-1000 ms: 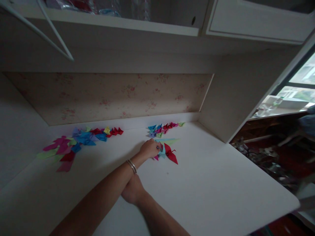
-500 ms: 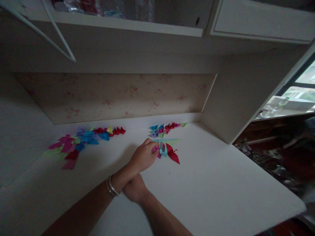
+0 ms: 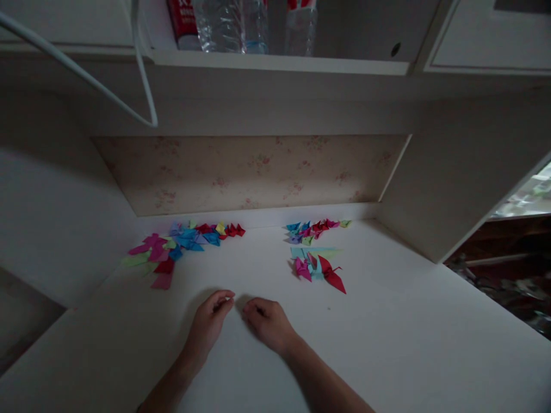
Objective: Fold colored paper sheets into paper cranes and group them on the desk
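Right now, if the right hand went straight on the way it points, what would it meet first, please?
Probably the left hand, whose fingertips lie just ahead of the right hand, though depth is unclear.

Dim; daylight fr window (image 3: 530, 194) R; soft shadows nr hands (image 3: 208, 322); R bg blurry; edges stretched.

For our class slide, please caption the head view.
Left hand and right hand before colourful folded papers on white tabletop.
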`<state>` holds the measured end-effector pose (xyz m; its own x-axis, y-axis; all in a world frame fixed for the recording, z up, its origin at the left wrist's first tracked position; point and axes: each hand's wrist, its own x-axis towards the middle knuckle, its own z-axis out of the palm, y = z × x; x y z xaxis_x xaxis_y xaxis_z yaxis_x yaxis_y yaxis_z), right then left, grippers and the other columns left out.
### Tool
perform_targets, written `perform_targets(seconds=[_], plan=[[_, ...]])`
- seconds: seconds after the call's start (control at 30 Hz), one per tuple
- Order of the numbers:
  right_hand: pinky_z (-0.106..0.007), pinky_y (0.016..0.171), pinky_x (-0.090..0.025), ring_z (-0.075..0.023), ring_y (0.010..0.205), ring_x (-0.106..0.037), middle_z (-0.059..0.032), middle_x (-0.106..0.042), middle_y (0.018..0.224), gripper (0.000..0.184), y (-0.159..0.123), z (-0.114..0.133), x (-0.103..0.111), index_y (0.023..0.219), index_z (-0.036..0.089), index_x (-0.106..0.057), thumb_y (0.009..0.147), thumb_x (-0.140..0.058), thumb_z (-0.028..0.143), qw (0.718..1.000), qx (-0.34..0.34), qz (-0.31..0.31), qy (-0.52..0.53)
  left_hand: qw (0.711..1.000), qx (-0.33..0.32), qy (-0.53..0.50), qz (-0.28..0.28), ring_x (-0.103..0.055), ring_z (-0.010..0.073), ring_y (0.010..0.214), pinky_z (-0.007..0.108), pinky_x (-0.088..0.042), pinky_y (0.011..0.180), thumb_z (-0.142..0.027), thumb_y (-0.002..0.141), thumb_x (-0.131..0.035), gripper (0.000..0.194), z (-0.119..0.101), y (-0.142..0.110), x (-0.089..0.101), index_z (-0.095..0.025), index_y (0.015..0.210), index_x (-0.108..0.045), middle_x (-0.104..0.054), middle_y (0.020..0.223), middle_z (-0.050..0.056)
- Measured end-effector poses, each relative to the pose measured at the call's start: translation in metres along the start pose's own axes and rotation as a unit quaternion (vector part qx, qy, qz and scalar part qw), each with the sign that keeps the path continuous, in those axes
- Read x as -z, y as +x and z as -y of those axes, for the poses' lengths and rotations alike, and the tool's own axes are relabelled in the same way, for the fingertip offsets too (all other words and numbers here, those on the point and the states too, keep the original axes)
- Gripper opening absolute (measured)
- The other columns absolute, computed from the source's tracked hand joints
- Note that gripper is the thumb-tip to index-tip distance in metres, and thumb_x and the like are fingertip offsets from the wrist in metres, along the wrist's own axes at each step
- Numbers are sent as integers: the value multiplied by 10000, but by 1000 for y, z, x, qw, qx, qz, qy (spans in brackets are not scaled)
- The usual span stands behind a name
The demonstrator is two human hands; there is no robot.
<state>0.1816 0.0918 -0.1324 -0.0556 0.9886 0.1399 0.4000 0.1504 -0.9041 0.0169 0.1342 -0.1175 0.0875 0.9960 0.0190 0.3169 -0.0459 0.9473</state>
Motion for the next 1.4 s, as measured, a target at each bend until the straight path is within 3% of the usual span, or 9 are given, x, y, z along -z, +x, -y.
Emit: perform_targets(seconds=[0.4, 0.77, 1.4], plan=[[-211, 514, -317, -108, 552, -411, 24, -500, 587, 338, -2, 12, -1, 709, 179, -645, 888, -444, 381, 1000, -21, 4, -1, 996, -11, -14, 88, -636, 206, 823, 282, -465, 747, -369, 774, -550, 252, 7, -9, -1, -177, 888, -667, -698, 846, 43], [-201, 521, -309, -100, 563, -399, 30, -475, 593, 355, -5, 14, -4, 714, 170, -632, 901, -436, 400, 999, -20, -3, -28, 994, -20, -17, 103, -626, 196, 778, 287, -461, 716, -353, 771, -538, 247, 4, -9, 1, -169, 879, -661, -691, 813, 37], [-214, 586, -382, -128, 634, -530, 13, -627, 697, 297, -12, 19, 1, 802, 194, -689, 902, -443, 326, 999, 16, 20, -41, 994, -26, -10, 102, -646, 212, 848, 298, -471, 787, -325, 766, -553, 206, 12, -4, -1, -187, 862, -672, -710, 870, 43]])
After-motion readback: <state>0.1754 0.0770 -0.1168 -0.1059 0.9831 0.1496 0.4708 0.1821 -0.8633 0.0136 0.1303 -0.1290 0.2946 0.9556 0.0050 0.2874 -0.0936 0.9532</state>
